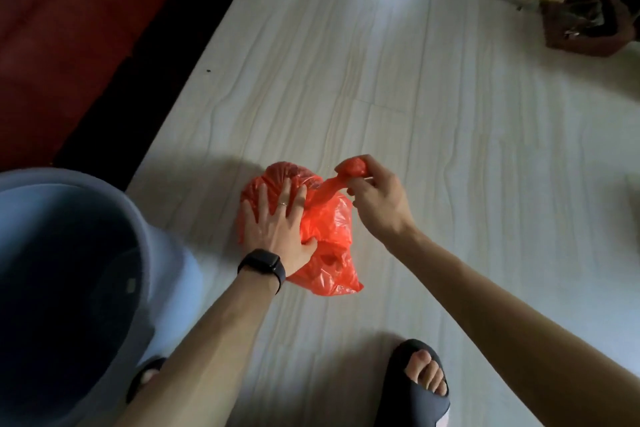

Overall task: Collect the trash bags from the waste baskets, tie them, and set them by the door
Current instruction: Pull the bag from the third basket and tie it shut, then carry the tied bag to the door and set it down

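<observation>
While the red bag (329,236) lies on the pale floor (415,97), the left hand (273,222) presses down flat on its bulging top, fingers straight and spread, thumb sunk into the loose plastic on the near side. A black watch (263,262) sits on that wrist and a ring (283,204) on one finger. The right hand (377,194) pinches a twisted strand of the bag's mouth and holds it drawn up and off to the right, the end bunched in its curled fingers. A grey-blue basket (173,270) stands just left of the bag, near the left forearm, its inside dark. A foot in a black slipper (412,388) is planted on the floor nearer the person. Dark clutter (581,21) lies well apart at the far right.
</observation>
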`<state>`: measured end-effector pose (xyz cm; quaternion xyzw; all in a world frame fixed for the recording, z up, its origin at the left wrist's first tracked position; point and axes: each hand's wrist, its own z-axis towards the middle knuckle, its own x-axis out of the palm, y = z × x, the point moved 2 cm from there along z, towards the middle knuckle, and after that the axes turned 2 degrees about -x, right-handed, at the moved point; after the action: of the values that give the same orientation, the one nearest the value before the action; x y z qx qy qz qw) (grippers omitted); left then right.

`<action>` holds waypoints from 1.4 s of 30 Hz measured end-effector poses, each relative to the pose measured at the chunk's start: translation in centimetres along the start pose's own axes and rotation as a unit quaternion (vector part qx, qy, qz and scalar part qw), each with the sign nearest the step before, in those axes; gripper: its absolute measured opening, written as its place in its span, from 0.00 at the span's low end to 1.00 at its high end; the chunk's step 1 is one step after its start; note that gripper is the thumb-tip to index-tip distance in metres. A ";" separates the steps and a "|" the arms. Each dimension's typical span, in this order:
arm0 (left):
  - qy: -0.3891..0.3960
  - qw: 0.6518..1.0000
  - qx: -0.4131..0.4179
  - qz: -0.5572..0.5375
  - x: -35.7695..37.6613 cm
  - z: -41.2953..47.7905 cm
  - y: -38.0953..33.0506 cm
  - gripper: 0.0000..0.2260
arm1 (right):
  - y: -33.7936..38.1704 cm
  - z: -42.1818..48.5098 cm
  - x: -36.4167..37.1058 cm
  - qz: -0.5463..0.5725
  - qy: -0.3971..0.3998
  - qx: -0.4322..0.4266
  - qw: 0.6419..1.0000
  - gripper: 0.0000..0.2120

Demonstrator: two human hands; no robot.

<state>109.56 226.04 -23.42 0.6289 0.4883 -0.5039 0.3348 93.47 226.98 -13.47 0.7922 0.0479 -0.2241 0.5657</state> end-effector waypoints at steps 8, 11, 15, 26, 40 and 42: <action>0.071 0.996 -0.043 -0.022 0.4 1.9 -0.5 0.47 | 0.8 2.2 -0.2 0.084 0.044 0.064 0.993 0.11; 0.202 0.978 -0.041 -0.022 -2.9 1.9 -0.8 0.46 | 2.8 1.0 -1.5 0.070 0.054 0.084 0.993 0.13; 0.283 0.958 -0.005 -0.045 -12.1 1.7 -2.5 0.39 | 8.8 -1.2 -5.6 0.036 0.060 0.116 0.991 0.12; 0.226 0.968 0.092 -0.062 -52.4 -4.1 -16.9 0.31 | 36.7 -11.3 -33.3 0.137 -0.099 0.173 0.970 0.09; 0.057 0.935 0.347 -0.038 -85.4 -4.8 -52.3 0.30 | 51.4 -20.0 -74.0 0.129 -0.308 0.040 0.942 0.04; 0.045 0.921 0.386 -0.034 -87.5 -5.3 -57.4 0.31 | 51.2 -22.0 -78.6 0.125 -0.359 0.031 0.924 0.05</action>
<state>55.24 223.86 66.21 0.7144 0.2915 -0.6355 0.0269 46.63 242.93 69.16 0.6750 -0.2650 -0.4223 0.5438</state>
